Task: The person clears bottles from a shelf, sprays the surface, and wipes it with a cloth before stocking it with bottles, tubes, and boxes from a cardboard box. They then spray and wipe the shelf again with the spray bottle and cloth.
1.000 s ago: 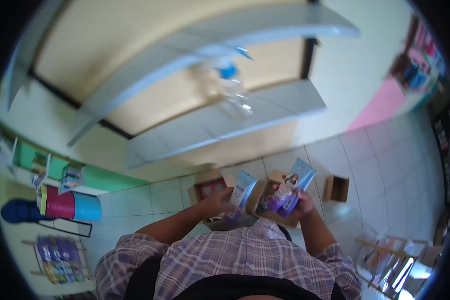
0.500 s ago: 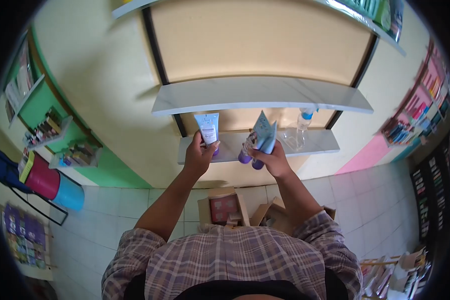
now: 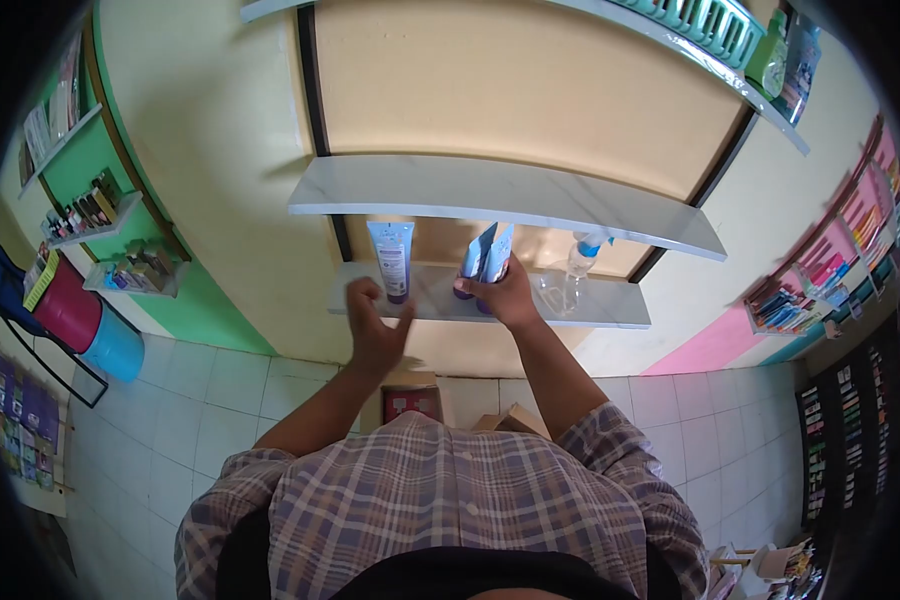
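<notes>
A light-blue squeeze tube (image 3: 392, 258) with a purple cap stands cap-down on the lower marble-look shelf (image 3: 615, 305). Just below and in front of it is my left hand (image 3: 375, 330), thumb and fingers apart, holding nothing. My right hand (image 3: 507, 297) grips similar blue squeeze tubes (image 3: 494, 254), at least two side by side, over the same shelf. Their purple caps are partly covered by my fingers. To the right of that hand, a clear spray bottle (image 3: 578, 262) with a blue and white top stands on the shelf.
Another marble-look shelf (image 3: 500, 190) runs above my hands. Higher up are a teal basket (image 3: 705, 25) and a green bottle (image 3: 768, 55). An open cardboard box (image 3: 410, 397) sits on the floor below. Pink and blue bins (image 3: 68, 312) stand at left.
My left hand has let go of its tube, which now stands on the shelf, and drawn back slightly. My right hand has brought its tubes in over the shelf.
</notes>
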{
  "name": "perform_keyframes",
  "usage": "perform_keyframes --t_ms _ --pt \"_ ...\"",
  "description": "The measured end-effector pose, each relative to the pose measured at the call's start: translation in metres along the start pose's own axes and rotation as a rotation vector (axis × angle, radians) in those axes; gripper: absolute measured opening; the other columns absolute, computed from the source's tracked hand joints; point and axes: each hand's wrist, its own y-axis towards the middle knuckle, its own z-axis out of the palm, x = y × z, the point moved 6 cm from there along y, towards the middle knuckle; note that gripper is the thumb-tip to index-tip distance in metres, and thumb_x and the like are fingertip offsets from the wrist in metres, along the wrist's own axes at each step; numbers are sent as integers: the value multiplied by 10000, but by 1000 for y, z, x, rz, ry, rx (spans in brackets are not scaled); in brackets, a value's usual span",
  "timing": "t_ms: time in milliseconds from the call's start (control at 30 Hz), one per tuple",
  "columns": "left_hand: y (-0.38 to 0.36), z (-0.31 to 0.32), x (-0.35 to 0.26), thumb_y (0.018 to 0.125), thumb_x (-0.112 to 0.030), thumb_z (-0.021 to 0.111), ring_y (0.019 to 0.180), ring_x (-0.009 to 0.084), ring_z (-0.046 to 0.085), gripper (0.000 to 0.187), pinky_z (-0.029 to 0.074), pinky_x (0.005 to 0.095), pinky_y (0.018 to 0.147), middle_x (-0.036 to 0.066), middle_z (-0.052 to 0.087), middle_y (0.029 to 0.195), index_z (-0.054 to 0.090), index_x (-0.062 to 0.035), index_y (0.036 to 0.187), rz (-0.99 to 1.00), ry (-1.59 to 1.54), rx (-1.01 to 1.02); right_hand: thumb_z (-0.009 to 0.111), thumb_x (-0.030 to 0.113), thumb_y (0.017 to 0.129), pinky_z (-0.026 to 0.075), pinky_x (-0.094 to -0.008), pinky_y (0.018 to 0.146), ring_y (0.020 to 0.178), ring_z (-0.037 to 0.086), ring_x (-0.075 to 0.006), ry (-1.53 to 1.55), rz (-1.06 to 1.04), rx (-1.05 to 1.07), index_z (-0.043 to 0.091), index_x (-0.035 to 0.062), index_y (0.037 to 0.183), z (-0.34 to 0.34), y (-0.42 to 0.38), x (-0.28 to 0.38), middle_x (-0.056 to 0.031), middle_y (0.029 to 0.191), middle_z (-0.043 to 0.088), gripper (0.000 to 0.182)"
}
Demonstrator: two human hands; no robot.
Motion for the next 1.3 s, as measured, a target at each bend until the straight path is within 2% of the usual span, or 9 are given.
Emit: perform_keyframes --t_ms 100,200,367,533,667,867,1133,1200,1300 --pt "-3 21 -66 809 -107 768 791 170 475 440 437 328 689 76 445 936 436 -53 1093 170 -120 137 856 30 714 581 -306 717 816 672 -139 -88 -35 5 568 20 1075 -7 2 -7 -50 909 673 462" --pt "-1 51 -70 798 -57 762 727 159 416 465 401 302 649 62 411 916 400 -53 1090 -71 -390 320 853 58 713 572 -308 751 839 681 -138 -40 -17 -6 575 19 1067 -13 4 -14 -59 932 692 452" --pt "6 13 -67 750 -96 800 766 199 378 525 363 353 662 110 360 983 348 -52 1012 291 -224 -140 852 87 706 553 -307 778 841 682 -143 -94 37 -33 618 20 1045 -12 5 -6 -63 937 710 418" --pt "24 -3 -14 661 -337 910 1127 298 354 1014 418 427 912 191 292 1279 232 2 1335 24 171 -120 836 69 718 541 -307 781 835 673 -132 -115 -15 -16 636 26 1030 -12 -1 6 -46 907 707 373" --pt "29 7 0 664 -311 908 1107 304 428 940 444 426 914 195 357 1246 297 12 1301 2 178 -40 812 43 730 538 -309 793 867 665 -143 -85 6 30 614 32 1116 -12 0 -4 -55 980 692 433" --pt "34 9 36 699 -241 878 943 268 678 698 573 369 763 153 646 1082 477 -14 1224 -184 17 73 786 39 728 537 -319 804 950 646 -147 -214 100 53 530 23 1218 -25 -5 -11 -78 1027 662 553" --pt "40 1 28 756 -169 802 1006 241 675 655 569 347 850 158 642 1141 470 -5 1296 -172 95 186 808 85 727 546 -365 813 947 656 -200 -339 65 -6 482 10 1178 -39 -18 -6 -106 989 639 562" --pt "41 -2 29 749 -155 813 1001 221 667 650 557 331 865 140 641 1129 477 -10 1285 -361 -125 195 803 90 738 543 -370 829 961 661 -222 -456 -18 -54 475 4 1180 -47 -21 -6 -126 1000 646 557" --pt "39 8 63 728 -130 831 916 173 656 666 546 318 829 109 648 1074 492 -6 1288 -348 -425 174 784 99 765 537 -380 858 982 671 -278 -625 -86 -143 468 -2 1177 -55 -26 -2 -175 1051 657 529"
